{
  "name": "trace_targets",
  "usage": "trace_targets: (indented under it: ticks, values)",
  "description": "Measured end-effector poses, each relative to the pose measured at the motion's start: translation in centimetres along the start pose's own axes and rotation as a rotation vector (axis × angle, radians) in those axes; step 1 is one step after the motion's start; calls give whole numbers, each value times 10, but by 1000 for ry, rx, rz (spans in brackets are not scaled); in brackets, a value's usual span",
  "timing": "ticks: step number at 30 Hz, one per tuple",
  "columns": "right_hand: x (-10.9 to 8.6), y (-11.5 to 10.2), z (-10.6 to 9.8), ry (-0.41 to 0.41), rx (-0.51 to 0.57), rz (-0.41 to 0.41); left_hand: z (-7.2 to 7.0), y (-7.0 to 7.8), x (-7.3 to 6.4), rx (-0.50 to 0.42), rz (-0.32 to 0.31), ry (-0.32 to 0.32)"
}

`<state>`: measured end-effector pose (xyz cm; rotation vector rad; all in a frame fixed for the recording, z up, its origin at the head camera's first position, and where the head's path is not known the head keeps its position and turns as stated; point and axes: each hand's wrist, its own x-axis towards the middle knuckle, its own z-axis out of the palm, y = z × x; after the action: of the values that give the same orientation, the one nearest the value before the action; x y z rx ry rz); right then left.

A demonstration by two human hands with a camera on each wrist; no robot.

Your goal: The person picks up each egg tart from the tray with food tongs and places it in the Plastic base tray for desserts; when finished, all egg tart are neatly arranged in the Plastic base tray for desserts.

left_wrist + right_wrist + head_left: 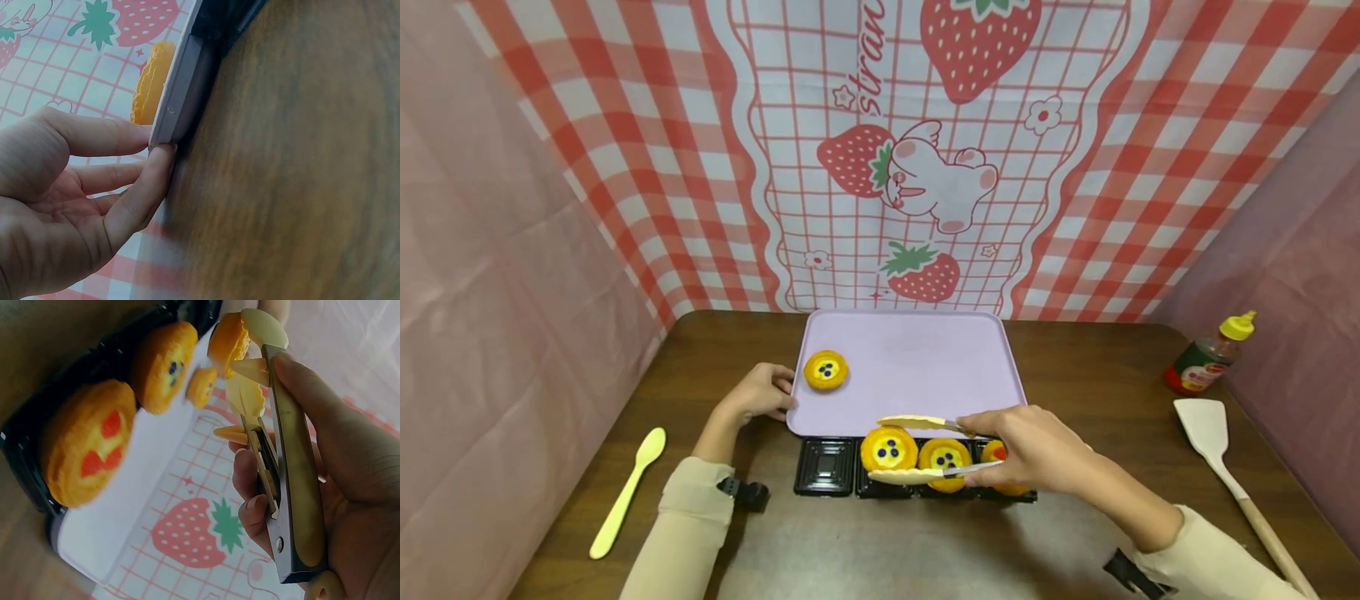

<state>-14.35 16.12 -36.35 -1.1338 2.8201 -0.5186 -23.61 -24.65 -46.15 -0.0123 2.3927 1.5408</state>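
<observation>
My left hand (762,392) grips the left edge of a lilac tray (917,367), thumb on top and fingers beneath in the left wrist view. A tart with blueberries (826,370) sits on the tray's left side. My right hand (1037,450) holds a pair of tongs (294,456) with cream-coloured tips. Between those tips is another blueberry tart (889,448), above a black compartment box (825,490). To its right in the box are a third blueberry tart (945,460) and one with red fruit pieces (90,447), which my right hand partly covers in the head view.
A yellow spoon (628,492) lies at the left of the brown table. On the right are a white spatula (1206,429) with a wooden handle and a sauce bottle (1202,362) with a yellow cap. A checked strawberry cloth (887,208) hangs behind the tray.
</observation>
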Motion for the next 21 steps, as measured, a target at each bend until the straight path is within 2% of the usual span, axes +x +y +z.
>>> trace_targets:
  ticks: [8, 21]
  values:
    - [1, 4, 19, -6, 3, -25, -1, 0, 0, -3, 6, -5]
    - [5, 6, 26, 10, -9, -10, -1, 1, -2, 9, 5, 1]
